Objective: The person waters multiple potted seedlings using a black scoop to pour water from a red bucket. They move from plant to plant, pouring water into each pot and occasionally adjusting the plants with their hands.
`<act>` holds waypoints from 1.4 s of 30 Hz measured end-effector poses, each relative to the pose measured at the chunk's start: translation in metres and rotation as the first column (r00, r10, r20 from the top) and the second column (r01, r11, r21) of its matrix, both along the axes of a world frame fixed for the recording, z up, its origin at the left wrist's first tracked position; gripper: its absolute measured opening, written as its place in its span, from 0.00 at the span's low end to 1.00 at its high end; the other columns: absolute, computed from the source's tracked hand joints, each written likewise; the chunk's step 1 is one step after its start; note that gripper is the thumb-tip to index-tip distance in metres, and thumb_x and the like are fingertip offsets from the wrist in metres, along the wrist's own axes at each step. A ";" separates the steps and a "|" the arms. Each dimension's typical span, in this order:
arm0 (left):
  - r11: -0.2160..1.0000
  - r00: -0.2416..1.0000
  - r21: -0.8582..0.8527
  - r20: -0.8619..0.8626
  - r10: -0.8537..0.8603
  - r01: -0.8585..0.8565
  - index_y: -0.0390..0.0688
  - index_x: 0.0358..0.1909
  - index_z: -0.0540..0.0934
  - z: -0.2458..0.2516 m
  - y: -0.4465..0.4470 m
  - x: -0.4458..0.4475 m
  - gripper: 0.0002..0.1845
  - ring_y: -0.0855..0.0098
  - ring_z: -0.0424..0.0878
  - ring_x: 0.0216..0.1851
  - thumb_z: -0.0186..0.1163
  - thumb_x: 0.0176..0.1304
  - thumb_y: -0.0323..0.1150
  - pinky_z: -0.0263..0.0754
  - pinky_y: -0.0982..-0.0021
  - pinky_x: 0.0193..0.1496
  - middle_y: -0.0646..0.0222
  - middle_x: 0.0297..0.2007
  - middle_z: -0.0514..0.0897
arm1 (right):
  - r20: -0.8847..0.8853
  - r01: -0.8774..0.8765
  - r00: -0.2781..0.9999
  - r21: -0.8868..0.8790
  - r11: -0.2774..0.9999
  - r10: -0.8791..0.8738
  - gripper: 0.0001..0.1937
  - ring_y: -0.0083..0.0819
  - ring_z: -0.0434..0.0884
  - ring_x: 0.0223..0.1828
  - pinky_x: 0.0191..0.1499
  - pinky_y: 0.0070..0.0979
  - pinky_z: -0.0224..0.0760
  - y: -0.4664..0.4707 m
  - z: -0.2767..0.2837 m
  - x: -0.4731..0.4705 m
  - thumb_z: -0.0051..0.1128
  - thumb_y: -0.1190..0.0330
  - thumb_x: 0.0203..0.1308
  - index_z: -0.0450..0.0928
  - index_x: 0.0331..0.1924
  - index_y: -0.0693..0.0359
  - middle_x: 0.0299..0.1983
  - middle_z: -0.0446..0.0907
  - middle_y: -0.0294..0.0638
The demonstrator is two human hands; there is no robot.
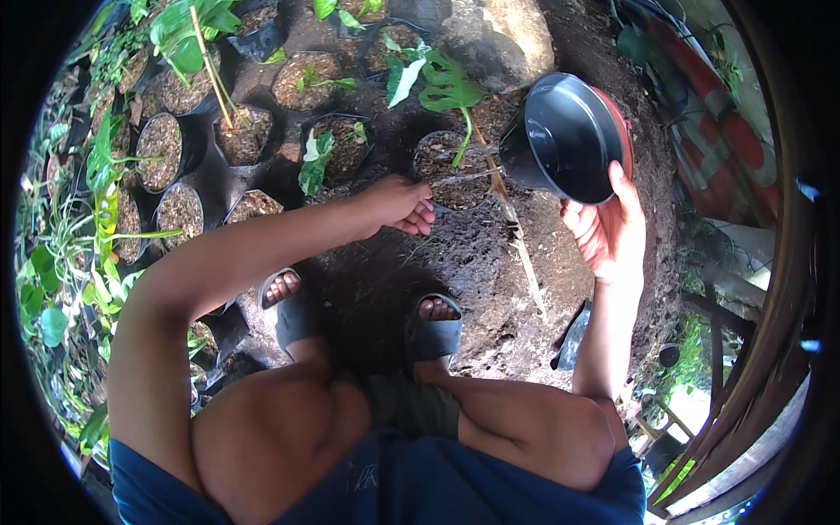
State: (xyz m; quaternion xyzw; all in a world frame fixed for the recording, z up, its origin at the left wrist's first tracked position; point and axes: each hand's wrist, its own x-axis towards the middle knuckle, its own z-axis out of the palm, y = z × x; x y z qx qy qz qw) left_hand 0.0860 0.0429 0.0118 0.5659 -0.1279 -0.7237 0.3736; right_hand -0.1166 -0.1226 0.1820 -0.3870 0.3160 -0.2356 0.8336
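Note:
My right hand [607, 216] grips a round black plastic pot [571, 141] by its lower rim, thumb over the edge, the pot tilted to the left. A reddish container's side shows behind it. Thin streams of water run from its left side onto a potted cutting with a split green leaf [449, 88] and a pale green stem. That cutting stands in a black grow bag of chunky soil [453, 170]. My left hand [400, 205] is beside this bag's lower left rim, fingers curled; whether it pinches anything cannot be told.
Several black grow bags [159, 152] with cuttings stand to the left and above. A large stone [505, 39] lies at the top. A dry strip of plant matter [522, 252] lies on the soil. My sandalled feet [436, 328] are below; a wooden structure [761, 367] curves along the right.

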 end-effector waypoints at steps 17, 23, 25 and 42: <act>0.999 0.998 -0.008 -0.045 0.038 -0.038 0.35 0.40 0.78 -0.005 0.002 0.005 0.17 0.71 0.87 0.33 0.51 0.69 0.42 0.82 0.72 0.38 0.64 0.35 0.85 | -0.034 0.166 0.986 0.014 0.986 -0.166 0.26 0.50 0.86 0.44 0.40 0.43 0.89 0.028 0.022 -0.008 0.51 0.60 0.71 0.65 0.63 0.73 0.53 0.79 0.61; 1.000 0.999 -0.006 -0.041 0.018 -0.018 0.36 0.42 0.78 -0.006 0.001 0.004 0.18 0.72 0.86 0.33 0.50 0.70 0.43 0.82 0.72 0.39 0.65 0.36 0.84 | -0.010 0.143 0.990 0.033 0.989 -0.142 0.26 0.51 0.86 0.47 0.41 0.45 0.89 0.031 0.023 -0.010 0.50 0.60 0.72 0.65 0.63 0.73 0.54 0.78 0.61; 1.000 0.999 -0.005 -0.041 0.023 -0.023 0.36 0.42 0.79 -0.006 0.001 0.004 0.18 0.72 0.86 0.33 0.50 0.70 0.43 0.82 0.72 0.39 0.65 0.36 0.85 | -0.010 0.140 0.990 0.018 0.990 -0.140 0.26 0.51 0.86 0.47 0.42 0.44 0.89 0.031 0.023 -0.009 0.50 0.60 0.72 0.65 0.63 0.73 0.54 0.78 0.61; 1.000 0.999 -0.015 -0.025 0.027 -0.028 0.34 0.39 0.78 -0.009 0.005 -0.003 0.17 0.69 0.87 0.32 0.51 0.69 0.41 0.83 0.71 0.36 0.61 0.35 0.86 | -0.080 0.116 0.988 -0.215 0.970 -0.136 0.25 0.43 0.87 0.44 0.40 0.37 0.89 0.032 0.010 0.013 0.54 0.62 0.70 0.67 0.61 0.74 0.51 0.81 0.58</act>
